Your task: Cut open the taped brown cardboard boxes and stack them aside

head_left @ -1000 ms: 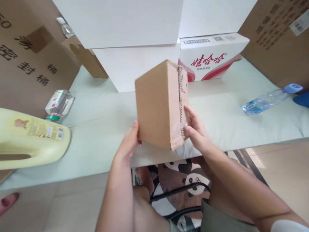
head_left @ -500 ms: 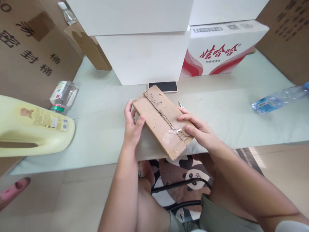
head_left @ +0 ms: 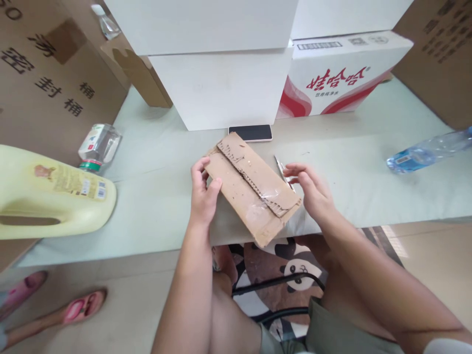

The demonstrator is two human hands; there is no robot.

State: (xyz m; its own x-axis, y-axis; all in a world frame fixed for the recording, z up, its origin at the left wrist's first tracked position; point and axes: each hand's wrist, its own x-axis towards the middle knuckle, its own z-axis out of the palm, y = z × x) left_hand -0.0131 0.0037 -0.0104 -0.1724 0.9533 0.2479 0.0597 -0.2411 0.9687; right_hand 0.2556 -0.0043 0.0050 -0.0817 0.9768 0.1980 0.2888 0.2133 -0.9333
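A flat brown cardboard box (head_left: 250, 191) with a torn, ragged flap and clear tape lies slantwise at the table's near edge. My left hand (head_left: 203, 191) grips its left side, fingers at the upper edge and thumb along the side. Off the box's right side, my right hand (head_left: 313, 191) is open with bent fingers and holds nothing I can see. Its fingertips are close by a slim silver metal tool (head_left: 280, 168), partly hidden behind the box; whether they touch it I cannot tell.
Behind the box lies a phone (head_left: 250, 132), before stacked white cartons (head_left: 224, 88). A yellow jug (head_left: 73, 191) and a clear bottle (head_left: 99, 145) lie left, a water bottle (head_left: 424, 152) right. Another person's slippered foot (head_left: 83, 307) is on the floor at lower left.
My right hand has let go of the box and moved right, uncovering more of the metal tool. The left hand stays on the box. Another person's foot has come further into view.
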